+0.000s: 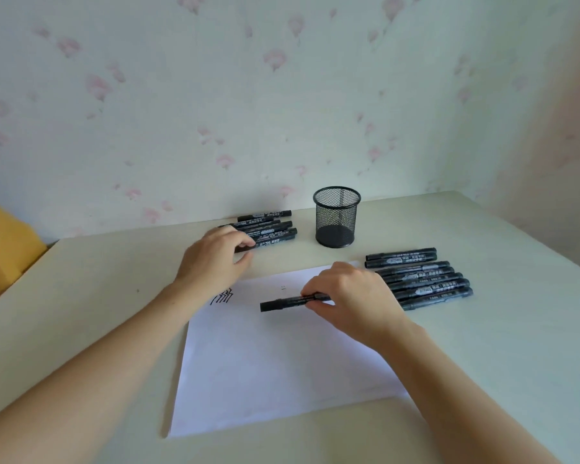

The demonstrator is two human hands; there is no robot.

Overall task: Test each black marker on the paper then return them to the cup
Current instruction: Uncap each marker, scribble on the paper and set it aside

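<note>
A white sheet of paper (272, 363) lies on the table with several short black strokes (222, 296) near its far left corner. My right hand (352, 296) holds a capped black marker (282, 303) level over the paper's far edge. My left hand (215, 256) rests on the nearest marker of a pile of black markers (268, 227) left of the cup, fingers curled on it. The black mesh cup (336, 216) stands upright behind the paper, with no marker in it. A second row of black markers (422, 279) lies to the right of the paper.
The beige table (81, 313) ends at a flowered wall just behind the cup. A yellow object (4, 236) sits beyond the table's left edge.
</note>
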